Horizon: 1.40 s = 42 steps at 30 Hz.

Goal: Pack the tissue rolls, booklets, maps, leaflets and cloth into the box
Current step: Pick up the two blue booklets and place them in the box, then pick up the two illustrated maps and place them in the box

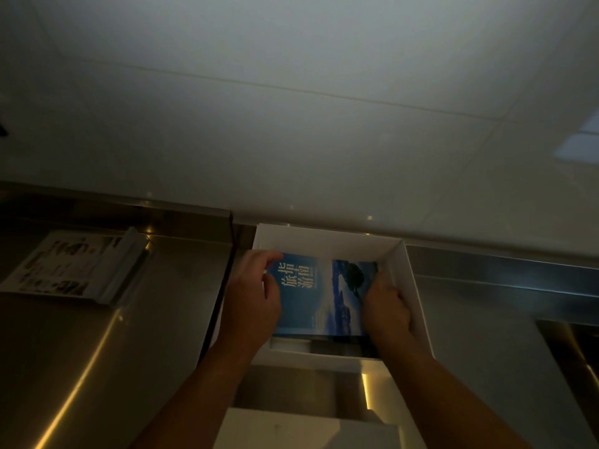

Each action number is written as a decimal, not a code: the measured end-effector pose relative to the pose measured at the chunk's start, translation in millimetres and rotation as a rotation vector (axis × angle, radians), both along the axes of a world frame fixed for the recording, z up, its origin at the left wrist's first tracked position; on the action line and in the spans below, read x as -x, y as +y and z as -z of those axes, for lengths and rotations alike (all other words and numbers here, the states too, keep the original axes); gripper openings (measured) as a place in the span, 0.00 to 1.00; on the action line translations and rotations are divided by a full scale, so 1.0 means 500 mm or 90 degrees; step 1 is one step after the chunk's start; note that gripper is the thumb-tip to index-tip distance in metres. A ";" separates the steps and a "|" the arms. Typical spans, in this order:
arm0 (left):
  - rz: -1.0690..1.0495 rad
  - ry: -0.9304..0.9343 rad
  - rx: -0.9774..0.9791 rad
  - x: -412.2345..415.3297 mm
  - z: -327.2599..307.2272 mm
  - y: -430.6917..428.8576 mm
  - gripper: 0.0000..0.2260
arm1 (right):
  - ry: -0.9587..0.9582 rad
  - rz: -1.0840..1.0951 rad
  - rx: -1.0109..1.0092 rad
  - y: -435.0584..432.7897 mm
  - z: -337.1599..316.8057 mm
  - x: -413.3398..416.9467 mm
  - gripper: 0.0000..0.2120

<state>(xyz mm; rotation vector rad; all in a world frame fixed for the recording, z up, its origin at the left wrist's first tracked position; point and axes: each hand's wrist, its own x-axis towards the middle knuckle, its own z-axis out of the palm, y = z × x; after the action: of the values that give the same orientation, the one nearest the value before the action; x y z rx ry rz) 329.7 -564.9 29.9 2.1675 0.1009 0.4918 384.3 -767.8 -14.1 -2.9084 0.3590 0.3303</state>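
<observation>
A white open box [411, 280] stands on the steel counter against the wall. Inside it lies a blue booklet [321, 296] with white characters and a sea picture on its cover. My left hand [256, 296] grips the booklet's left edge, fingers curled over the top corner. My right hand [385, 309] holds its right edge, down inside the box beside the right wall. Something dark shows beneath the booklet near the box's front; I cannot tell what it is.
A stack of printed leaflets [64, 267] lies on the steel counter [97, 351] at the left. A dark cable [223, 286] runs down beside the box's left side. A white lid or sheet [291, 429] sits near the front edge. A tiled wall [291, 108] rises behind.
</observation>
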 end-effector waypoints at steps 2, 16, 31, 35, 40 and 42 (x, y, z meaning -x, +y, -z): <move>0.003 0.008 0.007 0.011 -0.002 -0.004 0.15 | 0.032 -0.066 0.101 0.006 -0.001 0.004 0.20; -0.129 0.175 -0.239 0.180 -0.037 0.110 0.19 | -0.154 -0.118 -0.102 0.121 -0.098 0.113 0.18; -0.080 0.326 -0.258 0.398 -0.008 0.427 0.19 | -0.156 -0.194 -0.288 0.513 -0.115 0.405 0.10; -0.025 0.315 -0.260 0.459 0.008 0.579 0.20 | -0.112 -0.150 -0.314 0.654 -0.094 0.470 0.07; -0.029 0.354 -0.278 0.537 0.000 0.778 0.20 | -0.034 -0.131 -0.318 0.839 -0.092 0.547 0.04; -0.046 0.336 -0.268 0.552 -0.008 0.840 0.19 | -0.018 -0.137 -0.329 0.894 -0.093 0.561 0.04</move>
<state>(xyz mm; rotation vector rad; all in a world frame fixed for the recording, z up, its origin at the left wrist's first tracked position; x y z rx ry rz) 53.6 -145.0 33.8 2.6693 0.3954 -0.0427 103.6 -320.6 32.6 -2.4382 -0.0460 0.3521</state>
